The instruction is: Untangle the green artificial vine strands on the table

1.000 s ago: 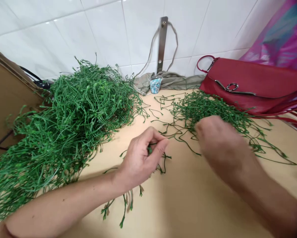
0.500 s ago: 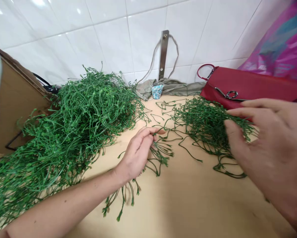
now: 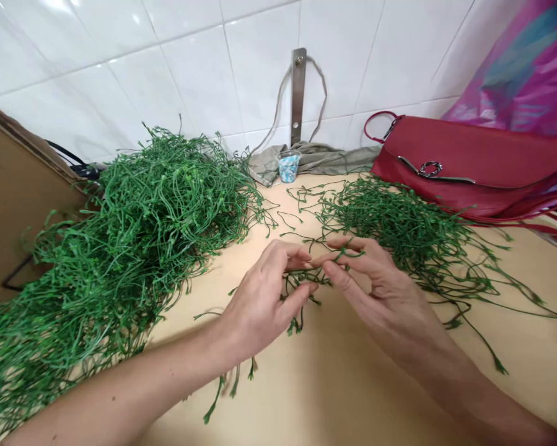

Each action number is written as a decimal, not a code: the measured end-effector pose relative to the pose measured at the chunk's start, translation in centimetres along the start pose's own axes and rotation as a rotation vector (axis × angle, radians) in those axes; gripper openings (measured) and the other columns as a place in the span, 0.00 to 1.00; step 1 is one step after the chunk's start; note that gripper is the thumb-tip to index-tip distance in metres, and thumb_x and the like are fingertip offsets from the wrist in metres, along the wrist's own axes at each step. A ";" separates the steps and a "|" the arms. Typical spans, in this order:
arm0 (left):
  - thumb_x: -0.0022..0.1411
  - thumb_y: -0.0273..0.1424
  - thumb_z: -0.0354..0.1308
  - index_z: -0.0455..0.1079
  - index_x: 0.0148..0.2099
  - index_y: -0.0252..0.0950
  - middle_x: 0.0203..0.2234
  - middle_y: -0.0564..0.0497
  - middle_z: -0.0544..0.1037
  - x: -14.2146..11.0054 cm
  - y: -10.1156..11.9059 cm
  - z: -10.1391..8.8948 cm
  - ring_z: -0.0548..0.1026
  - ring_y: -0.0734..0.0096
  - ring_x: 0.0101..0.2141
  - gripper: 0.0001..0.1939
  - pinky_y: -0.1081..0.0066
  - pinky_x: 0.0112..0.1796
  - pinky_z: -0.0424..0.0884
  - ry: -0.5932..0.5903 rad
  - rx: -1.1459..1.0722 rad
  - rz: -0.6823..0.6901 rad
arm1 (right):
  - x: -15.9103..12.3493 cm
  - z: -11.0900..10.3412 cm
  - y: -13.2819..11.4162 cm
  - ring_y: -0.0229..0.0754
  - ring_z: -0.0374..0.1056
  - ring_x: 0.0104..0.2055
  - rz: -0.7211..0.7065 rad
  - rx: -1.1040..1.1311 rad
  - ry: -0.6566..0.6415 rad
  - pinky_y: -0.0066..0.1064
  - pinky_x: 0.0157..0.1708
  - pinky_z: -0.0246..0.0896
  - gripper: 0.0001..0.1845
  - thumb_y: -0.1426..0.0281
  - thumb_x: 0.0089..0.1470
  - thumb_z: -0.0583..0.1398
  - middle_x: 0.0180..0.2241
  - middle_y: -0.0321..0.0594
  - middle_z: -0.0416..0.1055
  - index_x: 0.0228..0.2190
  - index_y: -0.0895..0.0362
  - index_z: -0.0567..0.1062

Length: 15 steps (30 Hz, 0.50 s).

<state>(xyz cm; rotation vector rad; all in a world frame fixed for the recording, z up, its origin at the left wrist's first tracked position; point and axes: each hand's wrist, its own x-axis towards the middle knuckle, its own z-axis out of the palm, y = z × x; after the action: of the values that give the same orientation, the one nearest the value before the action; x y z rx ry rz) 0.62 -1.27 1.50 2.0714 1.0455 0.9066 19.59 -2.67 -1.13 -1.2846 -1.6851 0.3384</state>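
My left hand (image 3: 262,303) is closed around a small bunch of green plastic stems (image 3: 219,396) with budded tips. Their ends stick out below the wrist and beyond the fingers. Close beside it, my right hand (image 3: 387,300) pinches a thin green stem (image 3: 347,253) between thumb and fingers, near the left fingertips. A big tangled heap of the same stems (image 3: 166,210) lies to the left. Behind my right hand spreads a smaller pile of darker green stems (image 3: 390,217), with a few strands trailing rightward over the table.
A cardboard box (image 3: 27,210) stands at the left edge. Against the tiled wall are a small clear cup with blue and white contents (image 3: 288,167), a grey cloth (image 3: 338,161) and a metal bracket (image 3: 298,93). A red handbag (image 3: 482,161) and pink plastic bag (image 3: 505,80) sit right.
My right hand has moved left and inward from the smaller pile to my left hand, bringing a stem. Strands of that pile now trail farther right. The view has shifted slightly.
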 end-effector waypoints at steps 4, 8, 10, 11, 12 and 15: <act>0.68 0.36 0.61 0.72 0.51 0.36 0.47 0.45 0.80 0.3 0.5 -0.8 0.76 0.56 0.50 0.13 0.54 0.55 0.67 -0.030 0.290 0.078 | 1.0 -1.3 0.0 0.50 0.70 0.57 0.086 0.118 0.010 0.44 0.50 0.69 0.14 0.57 0.64 0.60 0.46 0.45 0.76 0.35 0.50 0.83; 0.73 0.37 0.53 0.74 0.43 0.36 0.32 0.51 0.79 0.7 0.3 -1.0 0.75 0.71 0.34 0.12 0.70 0.39 0.69 -0.083 0.003 -0.064 | 1.4 -1.8 -0.5 0.49 0.71 0.57 0.097 0.128 -0.001 0.42 0.51 0.70 0.16 0.56 0.64 0.59 0.49 0.44 0.78 0.36 0.50 0.82; 0.72 0.37 0.53 0.74 0.40 0.35 0.28 0.53 0.75 0.8 -0.1 -1.0 0.72 0.73 0.30 0.13 0.73 0.35 0.67 -0.051 -0.089 -0.114 | 1.3 -1.6 -0.7 0.47 0.75 0.51 0.093 0.111 -0.049 0.41 0.49 0.72 0.15 0.57 0.65 0.57 0.46 0.42 0.80 0.38 0.50 0.81; 0.72 0.37 0.54 0.73 0.40 0.35 0.26 0.54 0.74 0.8 -0.3 -0.9 0.70 0.74 0.29 0.13 0.73 0.34 0.66 -0.029 -0.109 -0.127 | 1.3 -1.5 -0.8 0.47 0.77 0.47 0.084 0.097 -0.071 0.40 0.47 0.73 0.14 0.58 0.64 0.57 0.43 0.41 0.81 0.38 0.50 0.81; 0.72 0.38 0.54 0.73 0.39 0.35 0.26 0.54 0.72 0.8 -0.4 -0.9 0.69 0.74 0.28 0.13 0.73 0.33 0.65 -0.014 -0.123 -0.137 | 1.3 -1.4 -0.9 0.46 0.78 0.43 0.066 0.079 -0.087 0.39 0.44 0.74 0.12 0.59 0.63 0.58 0.39 0.40 0.81 0.37 0.51 0.80; 0.72 0.39 0.54 0.72 0.39 0.35 0.27 0.54 0.71 0.7 -0.7 -0.8 0.67 0.74 0.29 0.13 0.73 0.33 0.64 -0.015 -0.152 -0.162 | 1.1 -1.0 -0.7 0.45 0.77 0.36 -0.014 0.018 -0.071 0.37 0.38 0.74 0.07 0.64 0.60 0.61 0.34 0.38 0.81 0.32 0.52 0.78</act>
<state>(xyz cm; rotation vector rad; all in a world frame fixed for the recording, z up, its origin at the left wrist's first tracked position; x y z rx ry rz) 0.01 -0.14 1.61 1.8378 1.0841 0.8604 19.95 -2.29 0.46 -1.2597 -1.7464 0.3944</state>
